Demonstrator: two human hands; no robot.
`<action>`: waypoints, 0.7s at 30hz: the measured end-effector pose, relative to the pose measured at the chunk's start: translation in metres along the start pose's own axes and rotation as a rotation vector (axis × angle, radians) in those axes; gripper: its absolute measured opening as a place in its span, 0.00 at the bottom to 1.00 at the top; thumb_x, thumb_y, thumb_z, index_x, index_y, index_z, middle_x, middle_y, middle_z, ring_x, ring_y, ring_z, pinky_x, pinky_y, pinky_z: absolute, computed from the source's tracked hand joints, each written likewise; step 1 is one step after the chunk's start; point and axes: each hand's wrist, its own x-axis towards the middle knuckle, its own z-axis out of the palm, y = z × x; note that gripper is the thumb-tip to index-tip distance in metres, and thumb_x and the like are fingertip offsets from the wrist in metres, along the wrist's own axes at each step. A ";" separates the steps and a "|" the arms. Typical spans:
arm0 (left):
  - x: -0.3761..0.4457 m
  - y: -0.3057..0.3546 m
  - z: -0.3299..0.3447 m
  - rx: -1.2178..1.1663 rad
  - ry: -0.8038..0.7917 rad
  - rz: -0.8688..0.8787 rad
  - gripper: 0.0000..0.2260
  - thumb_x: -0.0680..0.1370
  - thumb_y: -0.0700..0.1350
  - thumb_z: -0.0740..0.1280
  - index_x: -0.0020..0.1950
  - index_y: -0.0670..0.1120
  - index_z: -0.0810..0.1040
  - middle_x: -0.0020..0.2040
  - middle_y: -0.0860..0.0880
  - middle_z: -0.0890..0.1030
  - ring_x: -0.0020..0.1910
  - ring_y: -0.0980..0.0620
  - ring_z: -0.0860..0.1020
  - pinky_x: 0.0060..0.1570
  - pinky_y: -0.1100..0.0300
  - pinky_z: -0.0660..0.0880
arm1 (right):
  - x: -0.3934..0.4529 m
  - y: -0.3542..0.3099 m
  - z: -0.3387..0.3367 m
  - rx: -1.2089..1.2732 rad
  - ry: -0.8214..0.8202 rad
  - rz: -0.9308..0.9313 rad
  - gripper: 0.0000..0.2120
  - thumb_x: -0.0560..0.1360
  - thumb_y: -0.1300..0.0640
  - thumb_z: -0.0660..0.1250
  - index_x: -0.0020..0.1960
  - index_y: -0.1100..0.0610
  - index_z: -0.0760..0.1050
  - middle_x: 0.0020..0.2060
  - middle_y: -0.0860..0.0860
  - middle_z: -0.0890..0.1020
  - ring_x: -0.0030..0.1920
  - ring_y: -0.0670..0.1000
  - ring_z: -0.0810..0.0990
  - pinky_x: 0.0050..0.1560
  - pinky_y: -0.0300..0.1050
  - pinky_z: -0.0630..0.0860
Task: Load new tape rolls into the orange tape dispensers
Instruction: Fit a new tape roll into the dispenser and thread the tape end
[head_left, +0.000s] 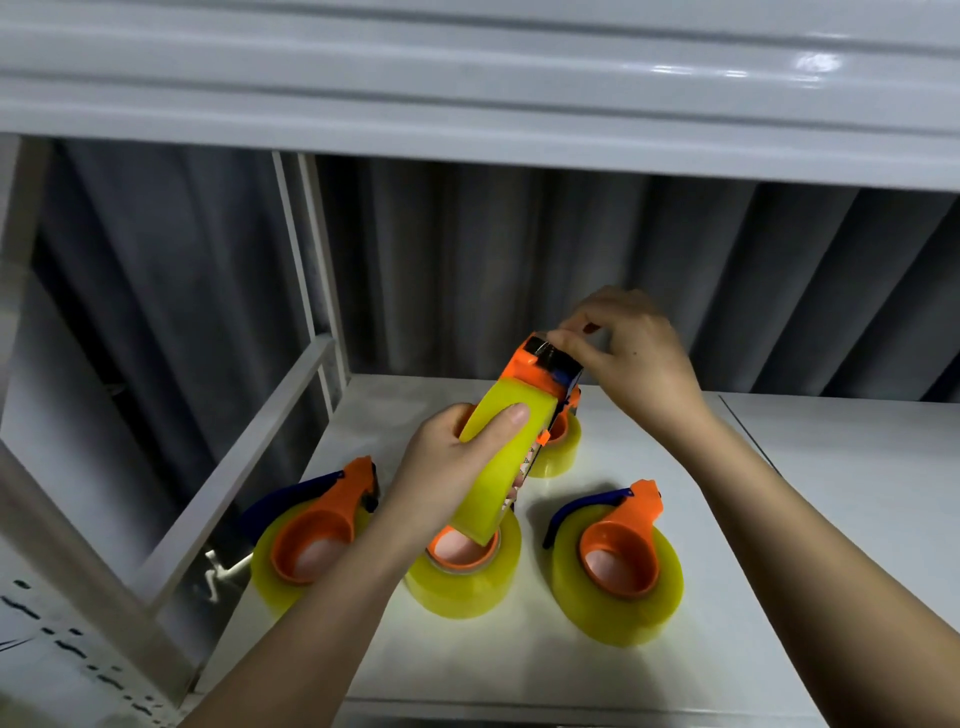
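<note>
A loaded orange tape dispenser (524, 415) is clamped in the left hand (447, 467); the right hand (628, 364), at 1 o'clock, is pinched at its cutter head (550, 358). The tape end could be snagged or fingertips nicked on the blade.

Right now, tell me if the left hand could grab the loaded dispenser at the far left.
Probably not yet: the left hand is wrapped around the held tape roll. Otherwise the path to the far-left dispenser looks clear.
</note>
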 end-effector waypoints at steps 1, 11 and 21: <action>-0.001 0.000 -0.001 -0.004 -0.023 0.003 0.06 0.76 0.51 0.67 0.43 0.50 0.79 0.35 0.49 0.84 0.32 0.55 0.82 0.32 0.63 0.80 | 0.000 0.001 0.001 0.014 0.010 0.006 0.09 0.75 0.48 0.68 0.43 0.54 0.80 0.44 0.47 0.78 0.50 0.51 0.75 0.44 0.47 0.71; -0.002 0.007 -0.007 0.014 -0.134 -0.038 0.04 0.80 0.43 0.61 0.47 0.50 0.75 0.30 0.55 0.83 0.29 0.60 0.81 0.29 0.67 0.77 | 0.005 -0.001 0.005 0.010 0.156 0.011 0.13 0.74 0.47 0.67 0.42 0.56 0.81 0.44 0.51 0.77 0.47 0.51 0.75 0.43 0.46 0.71; -0.002 0.007 -0.011 0.046 -0.065 -0.088 0.12 0.69 0.60 0.65 0.47 0.56 0.78 0.44 0.53 0.84 0.44 0.52 0.83 0.46 0.57 0.80 | 0.013 0.008 0.002 0.212 0.026 0.050 0.04 0.74 0.55 0.70 0.42 0.54 0.79 0.44 0.46 0.74 0.47 0.44 0.74 0.48 0.36 0.70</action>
